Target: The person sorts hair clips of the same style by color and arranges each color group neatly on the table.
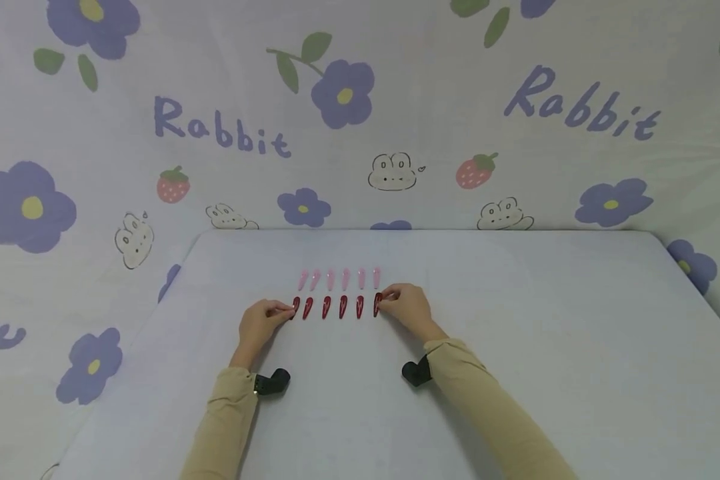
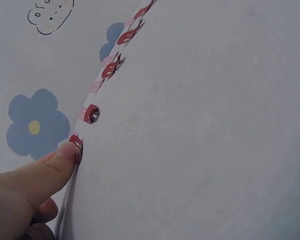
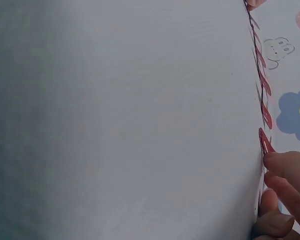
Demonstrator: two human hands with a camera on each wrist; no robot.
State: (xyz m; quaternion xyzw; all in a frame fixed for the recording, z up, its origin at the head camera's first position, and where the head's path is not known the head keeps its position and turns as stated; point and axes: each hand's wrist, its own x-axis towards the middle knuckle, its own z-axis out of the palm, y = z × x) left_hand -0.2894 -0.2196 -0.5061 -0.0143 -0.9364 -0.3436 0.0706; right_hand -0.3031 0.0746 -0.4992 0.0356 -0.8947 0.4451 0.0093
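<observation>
A row of several long, glossy dark red false nails (image 1: 343, 307) lies on the white table in the head view. Just behind it runs a matching row of pale pink false nails (image 1: 345, 278). At the row's left end, my left hand (image 1: 258, 328) pinches the leftmost red nail (image 1: 297, 304) by its edge, thumb and fingertips together. My right hand (image 1: 409, 308) holds the rightmost red nail (image 1: 377, 303) between thumb and fingers. The left wrist view shows the thumb against the left red nail (image 2: 76, 143); the right wrist view shows fingertips on the right one (image 3: 265, 142).
The white tabletop (image 1: 546, 347) spreads around both rows. Its back edge meets a cloth (image 1: 432, 80) printed with purple flowers, strawberries, rabbits and the word Rabbit. Black wrist cameras (image 1: 273, 383) sit on both sleeved wrists, close above the table.
</observation>
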